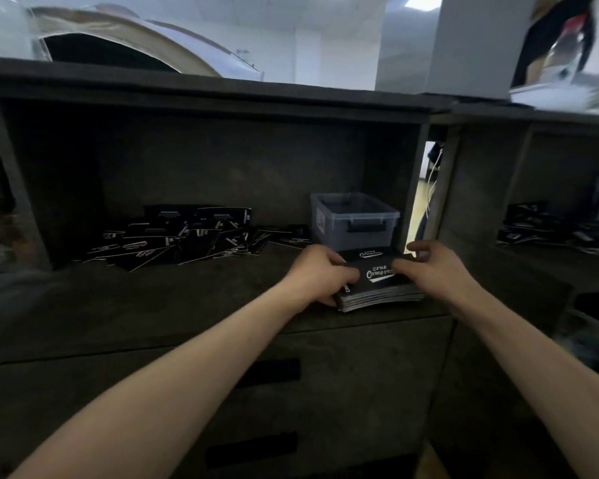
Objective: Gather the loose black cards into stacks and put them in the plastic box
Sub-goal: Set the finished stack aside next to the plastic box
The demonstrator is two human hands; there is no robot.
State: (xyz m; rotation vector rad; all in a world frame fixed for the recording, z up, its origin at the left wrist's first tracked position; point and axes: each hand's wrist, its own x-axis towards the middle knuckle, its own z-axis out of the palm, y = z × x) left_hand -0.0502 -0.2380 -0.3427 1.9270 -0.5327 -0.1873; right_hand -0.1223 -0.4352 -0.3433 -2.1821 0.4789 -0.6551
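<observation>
Left hand: my left hand (320, 273) is bare, uncovered over the back, the knuckles and the fingers.
Right hand: my right hand (436, 267) is bare in the same way.
Left forearm: my left forearm (187, 368) is bare from the wrist to the picture's lower edge, slim and smooth.
Right forearm: my right forearm (533, 357) is bare and smooth over the same stretch.
Nails: too blurred to tell.

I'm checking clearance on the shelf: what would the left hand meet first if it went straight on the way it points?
The left hand already grips the card stack, so that comes first; behind it probably the plastic box, though depth is unclear.
</observation>
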